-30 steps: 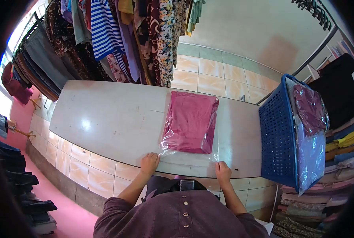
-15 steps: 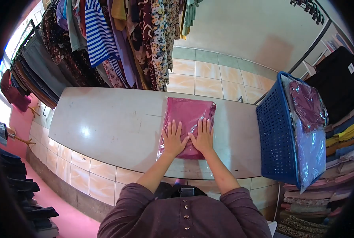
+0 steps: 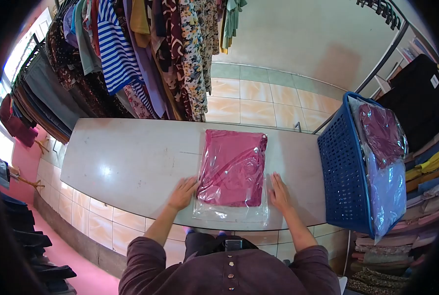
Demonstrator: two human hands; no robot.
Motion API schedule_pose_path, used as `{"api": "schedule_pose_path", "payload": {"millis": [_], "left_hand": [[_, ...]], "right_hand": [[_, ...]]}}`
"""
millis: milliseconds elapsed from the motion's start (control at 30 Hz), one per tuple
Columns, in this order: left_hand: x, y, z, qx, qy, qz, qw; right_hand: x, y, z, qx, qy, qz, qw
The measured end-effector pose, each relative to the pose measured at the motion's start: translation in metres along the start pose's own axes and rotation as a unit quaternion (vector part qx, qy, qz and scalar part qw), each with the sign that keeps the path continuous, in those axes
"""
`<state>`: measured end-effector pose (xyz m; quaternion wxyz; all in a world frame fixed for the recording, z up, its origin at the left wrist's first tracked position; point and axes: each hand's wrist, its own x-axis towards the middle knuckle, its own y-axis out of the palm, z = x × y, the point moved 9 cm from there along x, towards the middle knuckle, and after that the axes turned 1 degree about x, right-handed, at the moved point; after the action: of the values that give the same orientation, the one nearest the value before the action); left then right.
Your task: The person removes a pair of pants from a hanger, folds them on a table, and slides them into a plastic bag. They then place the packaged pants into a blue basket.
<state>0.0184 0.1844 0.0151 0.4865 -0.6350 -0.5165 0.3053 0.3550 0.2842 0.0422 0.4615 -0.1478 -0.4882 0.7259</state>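
Observation:
A folded pink garment in a clear plastic bag (image 3: 233, 169) lies flat on the pale table (image 3: 126, 162). The bag's loose, see-through end points toward me. At its left edge, my left hand (image 3: 182, 193) rests with outstretched fingers, the fingertips by the plastic. My right hand (image 3: 280, 193) is on the tabletop just right of the bag, fingers straight and pointing away from me. Neither hand grips anything.
A blue plastic basket (image 3: 344, 167) holding bagged clothes (image 3: 382, 132) stands at the table's right end. Hanging clothes (image 3: 155, 59) line the far left side. Folded fabrics (image 3: 391, 246) are stacked at right, and dark clothes (image 3: 25, 236) sit at lower left.
Both hands have come off the top of the bagged garment and moved apart, one to each side, closer to me. The garment's whole front now shows.

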Motion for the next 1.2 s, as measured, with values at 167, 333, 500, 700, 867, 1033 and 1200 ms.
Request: {"api": "schedule_pose_path", "payload": {"millis": [167, 333, 500, 700, 867, 1033, 1200], "left_hand": [[-0.005, -0.028, -0.044, 0.084, 0.208, 0.007, 0.975], [0.003, -0.027, -0.057, 0.086, 0.223, 0.008, 0.971], [0.031, -0.152, -0.071, -0.23, 0.105, -0.268, 0.93], [0.09, -0.224, -0.062, -0.391, -0.106, -0.379, 0.832], [0.121, -0.103, 0.01, -0.476, -0.26, -0.246, 0.803], [0.131, 0.01, 0.064, -0.495, -0.344, -0.186, 0.776], [0.149, 0.028, 0.096, -0.376, -0.387, -0.154, 0.828]], "right_hand": [[-0.021, 0.001, 0.052, 0.014, -0.143, 0.086, 0.986], [-0.012, -0.001, 0.074, -0.057, -0.187, 0.109, 0.975], [0.035, -0.118, 0.116, 0.186, -0.147, -0.068, 0.969], [0.094, -0.183, 0.105, 0.345, 0.043, -0.197, 0.917], [0.111, -0.081, 0.003, 0.332, 0.209, -0.145, 0.908], [0.104, 0.017, -0.064, 0.375, 0.342, -0.064, 0.859], [0.106, 0.025, -0.099, 0.304, 0.409, -0.071, 0.858]]}}
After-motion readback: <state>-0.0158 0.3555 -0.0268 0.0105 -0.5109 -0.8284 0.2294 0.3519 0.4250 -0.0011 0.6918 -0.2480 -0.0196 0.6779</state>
